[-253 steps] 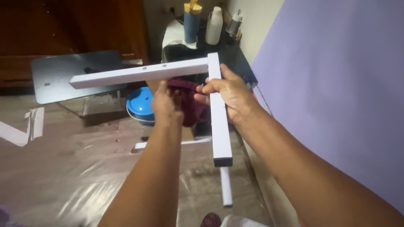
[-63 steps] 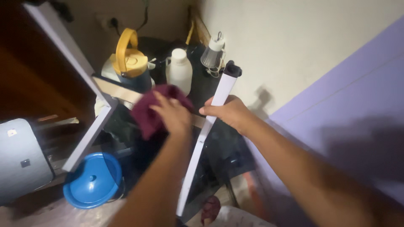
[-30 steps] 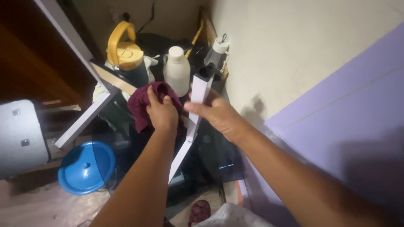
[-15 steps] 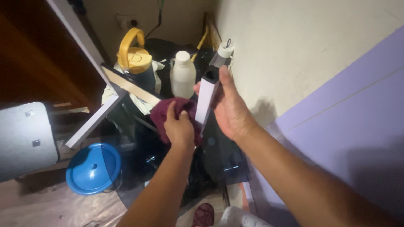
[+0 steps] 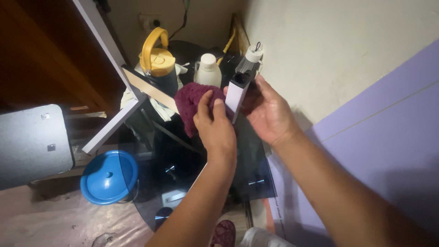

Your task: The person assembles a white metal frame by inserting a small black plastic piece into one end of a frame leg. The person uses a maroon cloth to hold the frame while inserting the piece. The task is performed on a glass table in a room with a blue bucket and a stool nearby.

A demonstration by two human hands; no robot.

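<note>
My right hand (image 5: 270,112) grips a white square metal tube (image 5: 237,95) near its open dark end, holding it upright in front of me. My left hand (image 5: 214,126) presses a maroon knitted cloth (image 5: 190,101) against the left side of that tube. Further white bars of the same frame (image 5: 107,43) run up and to the left and join at a corner. The tube's lower part is hidden behind my left hand and forearm.
A dark glass table (image 5: 183,164) carries a yellow-lidded jug (image 5: 157,59), a white plastic bottle (image 5: 208,68) and a small bottle with a white cap (image 5: 249,59). A blue round lid (image 5: 109,176) lies on the floor at left, beside a grey flat panel (image 5: 32,144). A cream wall and lilac panel (image 5: 388,132) stand at right.
The tube has been turned from lying across to standing upright, end towards me. My left hand with the cloth has slid up along it towards its top end.
</note>
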